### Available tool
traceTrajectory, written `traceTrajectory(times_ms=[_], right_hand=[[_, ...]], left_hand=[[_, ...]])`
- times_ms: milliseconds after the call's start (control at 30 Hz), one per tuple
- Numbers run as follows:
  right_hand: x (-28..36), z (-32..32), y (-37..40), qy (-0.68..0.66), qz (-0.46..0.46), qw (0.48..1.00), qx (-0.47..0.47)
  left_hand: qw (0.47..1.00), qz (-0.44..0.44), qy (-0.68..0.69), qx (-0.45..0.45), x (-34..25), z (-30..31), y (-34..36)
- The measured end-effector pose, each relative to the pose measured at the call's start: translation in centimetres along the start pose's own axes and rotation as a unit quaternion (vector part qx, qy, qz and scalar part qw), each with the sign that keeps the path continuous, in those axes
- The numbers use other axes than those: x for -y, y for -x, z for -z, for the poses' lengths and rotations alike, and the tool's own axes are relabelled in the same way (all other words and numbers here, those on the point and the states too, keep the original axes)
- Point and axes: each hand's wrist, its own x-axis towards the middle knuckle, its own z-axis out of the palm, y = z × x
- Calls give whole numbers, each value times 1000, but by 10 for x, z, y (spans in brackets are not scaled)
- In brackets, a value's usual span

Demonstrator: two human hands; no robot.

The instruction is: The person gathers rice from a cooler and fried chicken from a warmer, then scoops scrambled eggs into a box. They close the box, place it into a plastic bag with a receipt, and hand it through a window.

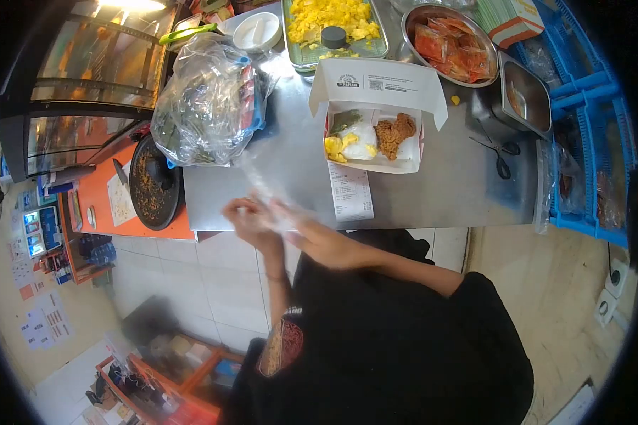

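My left hand (250, 218) and my right hand (317, 239) are close together in front of the counter's near edge, both blurred by motion. A strip of thin clear plastic (259, 177) rises from between them. My right fingers pinch it at the left hand, whose curled fingers are smeared. To the right, an open white cardboard food box (384, 167) holds white rice (361, 139), yellow egg pieces (337, 146), a green leafy piece (344, 121) and fried chicken (395, 134). A printed receipt (351, 195) lies partly beneath the box.
On the steel counter (439, 191) are a bulky clear plastic bag (198, 106), a tray of yellow egg (290, 57), a bowl of red sachets (409, 60), a steel container (542, 117) and black scissors (502, 164). A black pan (142, 205) stands left, blue crates (581, 110) right.
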Motion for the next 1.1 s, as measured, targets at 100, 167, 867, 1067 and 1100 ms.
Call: traceTrajectory(times_ms=[100, 167, 867, 1067, 1100], right_hand=[[27, 36, 28, -43, -116, 987, 104], [27, 55, 47, -43, -227, 972, 52], [2, 166, 60, 311, -147, 818, -461], [-23, 187, 70, 358, -176, 836, -376], [-27, 189, 70, 381, -182, 830, -364]], left_hand=[[997, 76, -19, -26, 63, 18, -41], [982, 186, 18, -19, 78, 21, -54], [944, 124, -21, 304, -31, -52, 59], [923, 174, -6, 343, -32, -58, 67], [926, 163, -4, 340, -34, -59, 68]])
